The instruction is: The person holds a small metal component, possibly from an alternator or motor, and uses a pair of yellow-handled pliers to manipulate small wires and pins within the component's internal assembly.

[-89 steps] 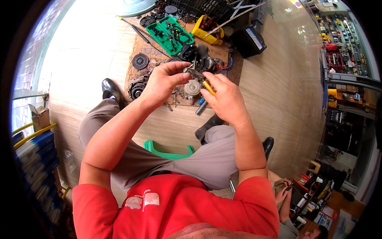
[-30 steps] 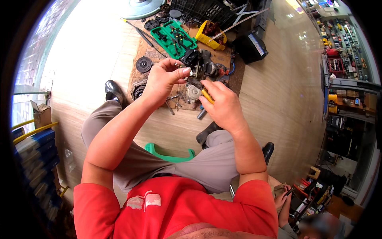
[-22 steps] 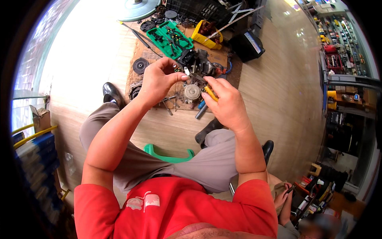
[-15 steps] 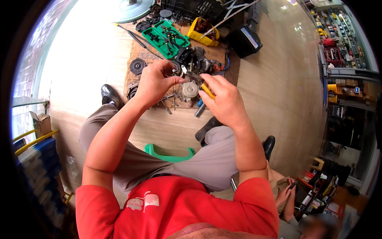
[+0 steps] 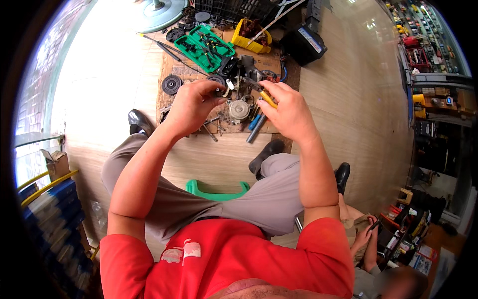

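My right hand (image 5: 293, 113) grips yellow-handled pliers (image 5: 269, 98), their dark jaws pointing up and left over the work board. Across from it, my left hand (image 5: 191, 107) is curled, thumb and fingertips closed around a small dark and silvery part (image 5: 222, 92) too small to name. A gap separates the jaws from this part. Beneath and between my hands lies a round, pale metal motor housing (image 5: 239, 110). Just right of it are a blue-handled tool (image 5: 254, 122) and a grey metal tube (image 5: 256, 130).
The brown board (image 5: 295, 89) also carries a black pulley-like disc (image 5: 172, 84), an opened green tool case (image 5: 185, 47) and a yellow bin (image 5: 264, 48). A black box-shaped battery (image 5: 298, 50) stands to the right. Near my knees is a green stool (image 5: 219, 195). Another person (image 5: 366, 244) sits at lower right.
My left thumb and fingertips have come closer together around the small part. The pliers have shifted slightly right and up, away from my left hand. The whole view has moved a little.
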### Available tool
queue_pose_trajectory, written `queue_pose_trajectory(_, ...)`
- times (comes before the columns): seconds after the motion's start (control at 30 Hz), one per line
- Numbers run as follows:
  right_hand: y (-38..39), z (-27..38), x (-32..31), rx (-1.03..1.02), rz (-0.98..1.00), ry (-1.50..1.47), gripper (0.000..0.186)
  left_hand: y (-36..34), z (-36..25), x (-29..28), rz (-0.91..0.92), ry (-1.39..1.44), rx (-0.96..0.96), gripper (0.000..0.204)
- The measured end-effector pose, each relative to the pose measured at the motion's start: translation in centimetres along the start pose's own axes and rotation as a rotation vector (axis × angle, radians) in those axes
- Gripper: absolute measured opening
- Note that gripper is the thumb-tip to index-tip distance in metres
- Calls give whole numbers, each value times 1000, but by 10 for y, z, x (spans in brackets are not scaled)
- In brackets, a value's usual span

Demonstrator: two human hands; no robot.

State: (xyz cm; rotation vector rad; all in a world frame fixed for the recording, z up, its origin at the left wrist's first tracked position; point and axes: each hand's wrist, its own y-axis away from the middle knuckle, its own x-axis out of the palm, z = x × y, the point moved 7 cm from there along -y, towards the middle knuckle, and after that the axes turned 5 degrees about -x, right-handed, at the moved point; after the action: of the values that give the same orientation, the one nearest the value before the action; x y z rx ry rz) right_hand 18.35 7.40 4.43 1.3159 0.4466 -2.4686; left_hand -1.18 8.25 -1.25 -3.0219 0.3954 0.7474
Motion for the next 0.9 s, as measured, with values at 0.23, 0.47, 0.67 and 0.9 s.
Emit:
queue_pose_trajectory(0.23, -3, -19, -5, 71, 3, 5, 41, -6, 22, -7, 19, 378, -177, 26)
queue_pose_trajectory(0.47, -4, -47, 5, 173, -6, 67, 46, -5, 26, -24, -38, 804, -275, 22)
queue_pose_trajectory(0.67, -8, -59, 34, 212, 64, 55, 46, -4, 27, -37, -85, 920, -261, 24)
queue_pose_trajectory(0.9, 3, -122, 178, 373, 559, 180, 35, -5, 24, -53, -143, 962, -258, 24)
